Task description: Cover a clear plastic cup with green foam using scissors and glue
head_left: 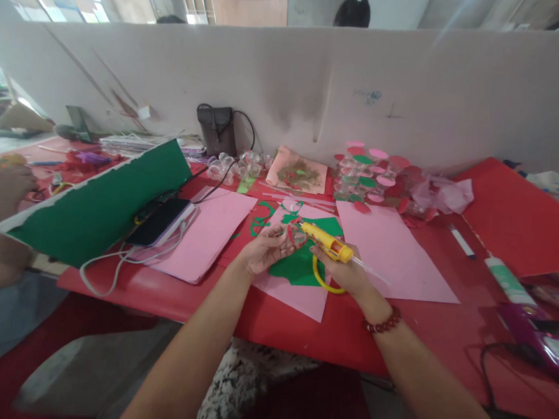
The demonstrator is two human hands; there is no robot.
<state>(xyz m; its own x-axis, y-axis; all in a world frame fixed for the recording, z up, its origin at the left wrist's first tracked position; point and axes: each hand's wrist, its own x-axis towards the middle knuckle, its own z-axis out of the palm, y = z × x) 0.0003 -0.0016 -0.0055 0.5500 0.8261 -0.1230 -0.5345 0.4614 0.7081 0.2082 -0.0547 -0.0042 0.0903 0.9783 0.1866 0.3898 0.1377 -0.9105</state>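
Observation:
A yellow hot glue gun (pixel 326 241) with a clear glue stick poking from its back is gripped in my right hand (pixel 345 268). Its tip points left, close to a small clear plastic cup (pixel 297 236) with red on its edge. My left hand (pixel 268 247) holds that cup between thumb and fingers. Beneath both hands lie green paper scraps (pixel 299 267) on a pink sheet (pixel 304 300). The glue gun's trigger is hidden behind my fingers.
Stacked clear cups with coloured discs (pixel 368 174) stand at the back. Pink sheets (pixel 195 242) and a phone (pixel 161 221) with a white cable lie left, beside a slanting green board (pixel 102 207). A co-worker's arm (pixel 1 215) is at far left. A purple device (pixel 533 339) sits right.

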